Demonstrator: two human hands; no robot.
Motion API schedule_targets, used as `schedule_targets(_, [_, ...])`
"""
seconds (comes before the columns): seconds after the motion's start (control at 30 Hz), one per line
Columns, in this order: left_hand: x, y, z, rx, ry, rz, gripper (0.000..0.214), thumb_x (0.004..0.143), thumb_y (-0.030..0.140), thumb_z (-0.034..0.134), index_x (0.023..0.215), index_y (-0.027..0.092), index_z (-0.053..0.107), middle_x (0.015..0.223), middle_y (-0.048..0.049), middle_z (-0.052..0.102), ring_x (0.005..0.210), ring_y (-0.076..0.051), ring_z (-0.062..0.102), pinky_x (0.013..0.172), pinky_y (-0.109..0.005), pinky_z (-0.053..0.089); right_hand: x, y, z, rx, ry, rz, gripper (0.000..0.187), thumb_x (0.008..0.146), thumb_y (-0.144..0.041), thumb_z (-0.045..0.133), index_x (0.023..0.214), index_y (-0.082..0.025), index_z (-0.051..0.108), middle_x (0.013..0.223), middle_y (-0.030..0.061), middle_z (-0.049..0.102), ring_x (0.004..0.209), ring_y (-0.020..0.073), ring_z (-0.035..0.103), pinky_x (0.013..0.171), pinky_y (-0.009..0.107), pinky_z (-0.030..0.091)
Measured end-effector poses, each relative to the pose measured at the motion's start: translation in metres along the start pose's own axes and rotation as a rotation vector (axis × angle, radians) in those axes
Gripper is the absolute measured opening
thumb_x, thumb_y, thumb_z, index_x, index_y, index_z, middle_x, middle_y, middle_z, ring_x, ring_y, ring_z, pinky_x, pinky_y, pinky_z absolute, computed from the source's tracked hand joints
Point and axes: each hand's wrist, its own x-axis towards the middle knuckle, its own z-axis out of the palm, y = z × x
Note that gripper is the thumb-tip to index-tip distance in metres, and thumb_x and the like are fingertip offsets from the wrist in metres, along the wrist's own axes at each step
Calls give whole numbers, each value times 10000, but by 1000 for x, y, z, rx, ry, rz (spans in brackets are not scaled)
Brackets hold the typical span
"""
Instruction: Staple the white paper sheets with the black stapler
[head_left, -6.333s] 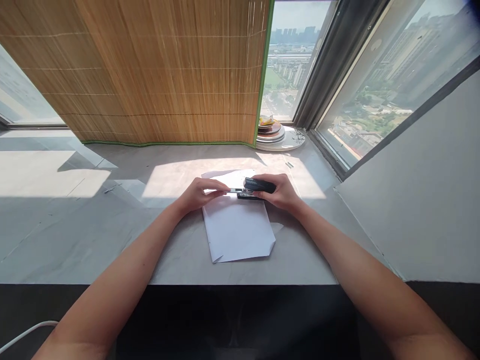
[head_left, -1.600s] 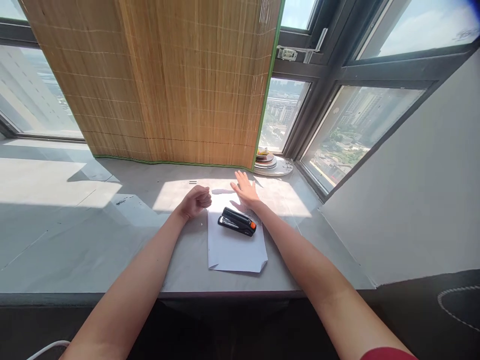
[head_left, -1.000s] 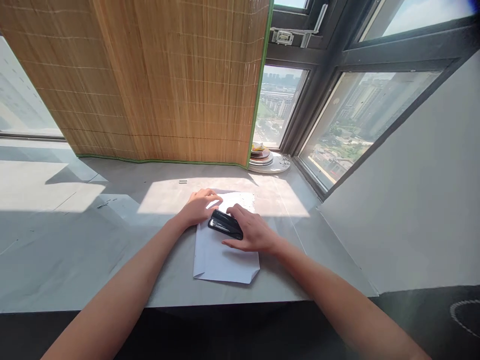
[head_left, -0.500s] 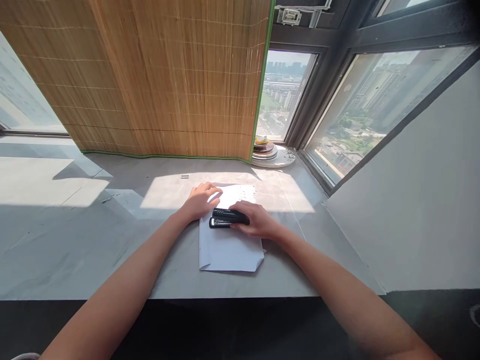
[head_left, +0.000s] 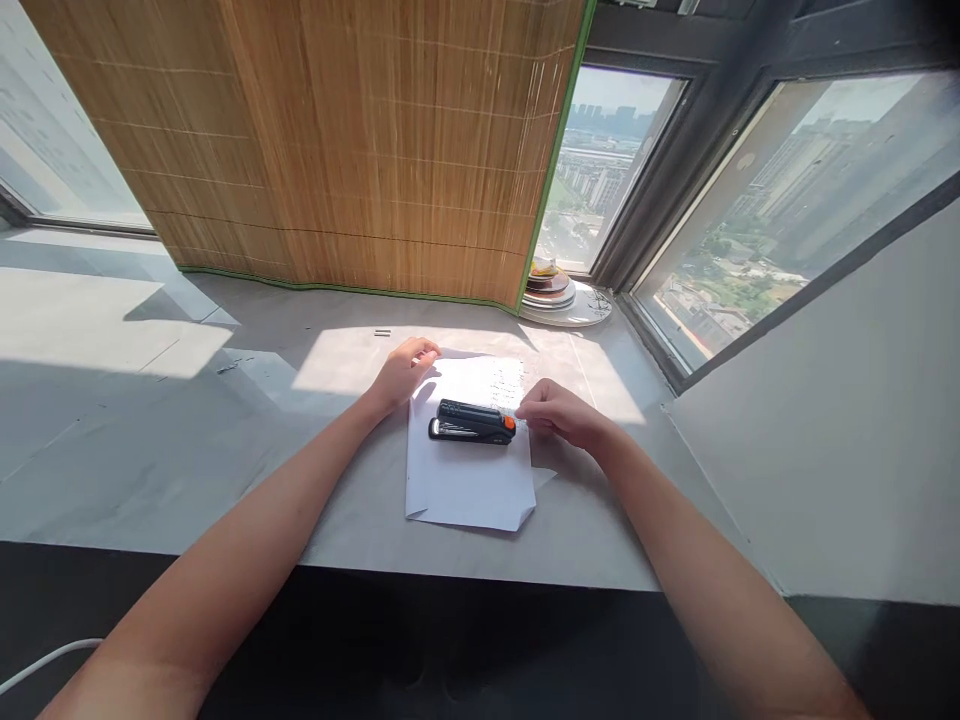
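One stapler (head_left: 472,422) is laid across the middle of one paper (head_left: 469,485), its parted end turned left and its one orange part (head_left: 509,423) turned right. The left hand (head_left: 411,368) is placed at the paper's far left corner, its fingers loosely curled; whether anything is pinched in them cannot be told. The right hand (head_left: 553,412) is held by the paper's right edge, just beside the stapler's orange end, its fingers bent in and bunched; whether anything is enclosed there, or the stapler is touched, cannot be told. The stapler's body is gripped by neither of the two hands. Two near corners of the paper, left and right, are creased or turned, and dark marks are seen in its far right part; the number of sheets cannot be told. Two thin strips (head_left: 382,333) are laid side by side on the one sill (head_left: 322,480), just beyond the left hand, and small dark specks (head_left: 234,366) are scattered farther left. At the far right, one stack (head_left: 550,290) of plates is set beside the glass, too tightly overlapped to be counted, with one larger plate (head_left: 589,308) under it. One blind (head_left: 352,150) is hung along the far side, bordered in green. Glass (head_left: 611,150) is shown in three places: far left, far middle and right. One white cord (head_left: 52,660) is seen near left, partly hidden by the arm.
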Motion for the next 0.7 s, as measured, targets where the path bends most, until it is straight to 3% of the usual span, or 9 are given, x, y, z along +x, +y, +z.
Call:
schedule_targets(0.13, [-1, 2, -1, 4, -9, -12, 274, 962, 391, 484, 908, 223, 693, 1096, -75, 715, 1007, -236, 641, 875, -375, 518, -4, -7, 4, 150, -56, 218, 580, 842, -363, 745, 532, -244, 270, 525, -98, 193, 505, 69, 149, 479, 268, 118])
schedule_targets(0.3, [-2, 4, -1, 27, -14, -17, 314, 968, 414, 475, 870, 221, 703, 1084, -78, 707, 1000, -237, 642, 862, -370, 515, -5, -7, 4, 170, -55, 217, 509, 770, -258, 721, 507, -236, 286, 517, -103, 191, 494, 54, 146, 465, 247, 113])
schedule_targets(0.5, [-2, 7, -1, 26, -7, -15, 321, 961, 406, 486, 843, 218, 718, 1058, -76, 700, 945, -227, 647, 844, -363, 528, -2, -6, 10, 194, -65, 236, 543, 775, -269, 739, 522, -239, 260, 521, -108, 185, 495, 49, 133, 457, 236, 130])
schedule_targets(0.6, [-2, 8, -1, -3, 10, -14, 325, 964, 397, 491, 825, 213, 721, 1043, -74, 706, 900, -213, 658, 794, -339, 527, -1, -6, 12, 201, -56, 273, 560, 762, -276, 756, 530, -244, 247, 517, -110, 182, 494, 50, 131, 453, 235, 122])
schedule_targets(0.7, [-1, 6, -2, -114, 19, -95, 302, 957, 398, 508, 850, 203, 713, 983, -62, 718, 803, -188, 675, 698, -303, 509, 0, -6, 13, 207, -41, 297, 561, 744, -279, 767, 540, -248, 245, 519, -113, 177, 502, 52, 121, 447, 233, 120])
